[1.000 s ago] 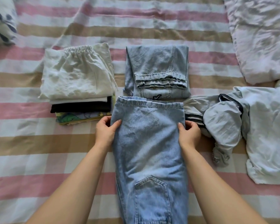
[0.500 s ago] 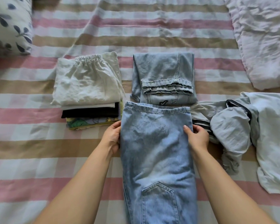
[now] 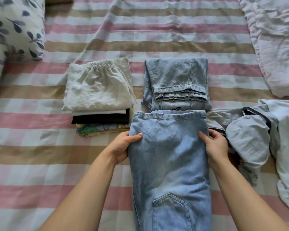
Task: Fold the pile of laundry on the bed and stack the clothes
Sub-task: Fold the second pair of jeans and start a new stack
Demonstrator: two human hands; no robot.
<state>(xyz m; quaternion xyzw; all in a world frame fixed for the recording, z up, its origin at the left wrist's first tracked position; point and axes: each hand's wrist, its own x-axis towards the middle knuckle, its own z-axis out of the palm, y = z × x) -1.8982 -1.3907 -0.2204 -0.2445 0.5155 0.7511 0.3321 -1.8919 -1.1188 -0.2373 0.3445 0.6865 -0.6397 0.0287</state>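
Note:
A pair of light blue jeans lies lengthwise in front of me, folded in half, hems toward the far side and a back pocket near the bottom edge. My left hand grips the jeans' left edge, thumb on top. My right hand grips the right edge the same way. Beyond the hems sits a second, folded pair of jeans. To its left stands a stack of folded clothes, white on top, black and a yellow print below. Unfolded pale blue-white garments lie crumpled at the right.
The bed carries a pink, beige and white striped sheet. A leaf-print pillow lies at the far left. A rumpled white duvet fills the far right corner.
The view has shifted, so the piles sit lower and further right in frame. Both hands keep their hold on the jeans' edges; the jeans lie about the same.

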